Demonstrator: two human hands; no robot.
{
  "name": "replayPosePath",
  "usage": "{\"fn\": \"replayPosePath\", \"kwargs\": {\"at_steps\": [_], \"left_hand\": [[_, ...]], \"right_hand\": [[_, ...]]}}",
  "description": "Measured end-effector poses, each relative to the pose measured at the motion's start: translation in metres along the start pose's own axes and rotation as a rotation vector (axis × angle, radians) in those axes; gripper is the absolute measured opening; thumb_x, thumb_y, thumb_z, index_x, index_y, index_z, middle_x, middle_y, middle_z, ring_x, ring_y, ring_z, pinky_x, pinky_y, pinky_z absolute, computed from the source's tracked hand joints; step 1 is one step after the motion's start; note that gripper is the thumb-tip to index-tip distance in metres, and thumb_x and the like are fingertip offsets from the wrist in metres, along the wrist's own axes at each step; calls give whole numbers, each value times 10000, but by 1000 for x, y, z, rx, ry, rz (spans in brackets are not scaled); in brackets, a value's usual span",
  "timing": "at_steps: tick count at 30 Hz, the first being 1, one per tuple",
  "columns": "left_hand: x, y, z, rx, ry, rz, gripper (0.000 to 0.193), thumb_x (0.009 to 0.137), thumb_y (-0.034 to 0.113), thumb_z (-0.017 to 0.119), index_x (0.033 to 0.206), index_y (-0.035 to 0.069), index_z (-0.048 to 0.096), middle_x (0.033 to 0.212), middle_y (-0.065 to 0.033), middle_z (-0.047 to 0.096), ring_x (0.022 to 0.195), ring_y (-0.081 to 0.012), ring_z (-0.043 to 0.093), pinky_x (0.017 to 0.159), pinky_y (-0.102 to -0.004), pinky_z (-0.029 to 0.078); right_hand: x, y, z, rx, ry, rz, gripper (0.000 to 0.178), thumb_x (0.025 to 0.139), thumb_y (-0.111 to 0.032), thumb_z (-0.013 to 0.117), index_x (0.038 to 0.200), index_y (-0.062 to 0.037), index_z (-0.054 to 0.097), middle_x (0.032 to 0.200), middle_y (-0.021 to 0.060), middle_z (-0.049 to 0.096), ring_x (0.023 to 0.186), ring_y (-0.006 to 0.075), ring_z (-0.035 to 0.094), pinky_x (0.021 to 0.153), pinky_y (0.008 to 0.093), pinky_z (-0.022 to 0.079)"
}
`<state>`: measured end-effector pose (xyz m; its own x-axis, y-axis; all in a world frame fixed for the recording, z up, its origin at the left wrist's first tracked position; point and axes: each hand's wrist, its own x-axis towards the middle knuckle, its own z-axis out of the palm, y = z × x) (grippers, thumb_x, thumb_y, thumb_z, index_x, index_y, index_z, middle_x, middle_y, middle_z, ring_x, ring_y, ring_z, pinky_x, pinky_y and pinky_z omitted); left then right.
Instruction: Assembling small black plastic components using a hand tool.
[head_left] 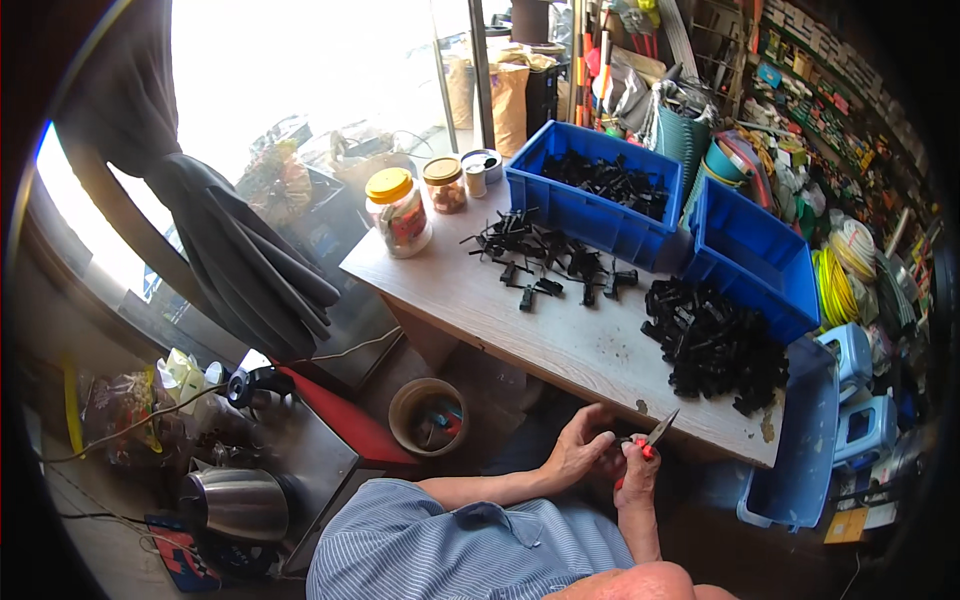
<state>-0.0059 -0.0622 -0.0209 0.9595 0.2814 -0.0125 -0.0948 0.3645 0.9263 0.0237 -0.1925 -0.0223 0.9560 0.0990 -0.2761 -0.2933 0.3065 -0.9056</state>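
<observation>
My right hand (637,470) is closed around a pair of red-handled pliers (655,435), whose metal tips point up toward the near edge of the wooden table (580,340). My left hand (578,447) is right beside it, with fingertips pressed in at the pliers. Whether it pinches a small part is hidden. Both hands are held just below the table edge, above my lap. A heap of black plastic parts (715,345) lies on the table just beyond the hands. Further back, more black parts (540,255) are scattered.
A blue bin (580,215) with black parts stands at the back, with a second blue bin (755,260) to its right. Jars (398,210) sit at the table's far corner. A round bucket (430,415) is under the table, a blue tub (805,440) at right, a steel kettle (235,503) at lower left.
</observation>
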Motion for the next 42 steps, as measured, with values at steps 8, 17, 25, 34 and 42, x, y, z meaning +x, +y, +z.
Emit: {"fn": "replayPosePath", "kwargs": {"at_steps": [8, 17, 25, 34, 42], "left_hand": [[5, 1, -12, -92, -172, -334, 345, 1022, 315, 544, 1190, 19, 600, 793, -13, 624, 655, -68, 565, 567, -220, 461], [18, -7, -19, -155, -195, -661, 255, 939, 288, 623, 998, 42, 657, 713, -49, 645, 589, -129, 621, 506, -222, 458], [28, -1, 4, -354, -47, -952, 158, 841, 171, 596, 756, 41, 628, 576, -78, 549, 463, -216, 521, 453, -342, 437], [20, -5, 0, -398, -19, -892, 171, 850, 165, 604, 723, 55, 570, 536, -83, 479, 460, -241, 526, 455, -385, 461], [19, 3, -27, -71, -399, -327, 396, 1007, 177, 531, 1357, -5, 503, 981, -85, 681, 812, -137, 652, 707, -271, 545]], "right_hand": [[0, 1, 1, -76, 15, 49, 97, 836, -114, 630, 916, -102, 576, 700, -23, 520, 551, 92, 502, 520, 247, 443], [3, 15, -5, -28, -63, 82, 75, 846, -117, 617, 826, -125, 546, 690, -21, 519, 553, 83, 499, 489, 236, 415], [-8, -1, 15, -142, 31, 96, 155, 870, -116, 585, 737, -135, 508, 612, -30, 473, 502, 85, 462, 457, 233, 384], [-11, 7, 9, -224, 73, 101, 138, 875, -115, 608, 765, -101, 526, 638, -32, 472, 548, 70, 454, 489, 238, 349], [6, 0, 1, 16, 35, 76, 144, 914, -184, 630, 804, -155, 541, 679, -45, 482, 574, 69, 482, 487, 240, 404]]}}
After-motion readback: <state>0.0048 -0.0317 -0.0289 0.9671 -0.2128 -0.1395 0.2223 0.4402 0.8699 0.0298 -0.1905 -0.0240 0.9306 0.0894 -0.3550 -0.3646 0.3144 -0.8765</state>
